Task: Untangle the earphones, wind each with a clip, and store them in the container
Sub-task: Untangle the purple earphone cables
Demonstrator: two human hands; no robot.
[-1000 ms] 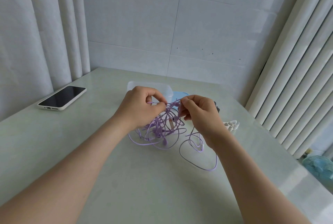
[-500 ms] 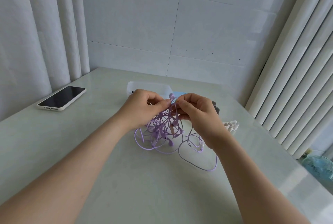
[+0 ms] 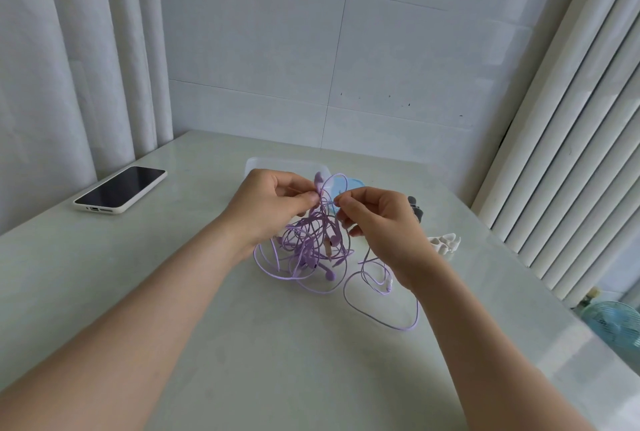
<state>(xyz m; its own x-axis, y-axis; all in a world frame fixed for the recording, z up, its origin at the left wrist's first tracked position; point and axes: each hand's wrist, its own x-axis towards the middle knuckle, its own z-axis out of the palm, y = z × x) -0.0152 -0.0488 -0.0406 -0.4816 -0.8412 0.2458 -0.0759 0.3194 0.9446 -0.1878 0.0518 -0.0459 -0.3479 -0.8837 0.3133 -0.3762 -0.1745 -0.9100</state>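
Two bare forearms reach in from the near edge over a pale, glossy table (image 3: pixel 277 354). Nearest to the camera, a single loose loop of lilac cord (image 3: pixel 381 321) lies flat on the tabletop, trailing out from under the right wrist. Just beyond it sits the tangle of purple earphones (image 3: pixel 311 250): its lower coils rest on the table while its upper strands are lifted between the two hands.

The left hand (image 3: pixel 270 208) pinches strands at the top of the knot between thumb and forefinger, its other fingers curled into the palm; one earbud (image 3: pixel 318 179) pokes up just above the fingertips. The right hand (image 3: pixel 381 226), just beside it, grasps a thin strand between thumb and forefinger at the same height, the remaining fingers loosely folded below. The fingertips of the two hands are close together but do not touch.

To the right of the right hand lie a white clip (image 3: pixel 445 243) and, farther back, a dark clip (image 3: pixel 415 208). Behind the hands stands a clear container (image 3: pixel 256 163), with a blue lid (image 3: pixel 353 184) beside it. A phone (image 3: pixel 121 189) lies face up at far left, near pale curtains (image 3: pixel 69 66) and a tiled wall (image 3: pixel 346 66).
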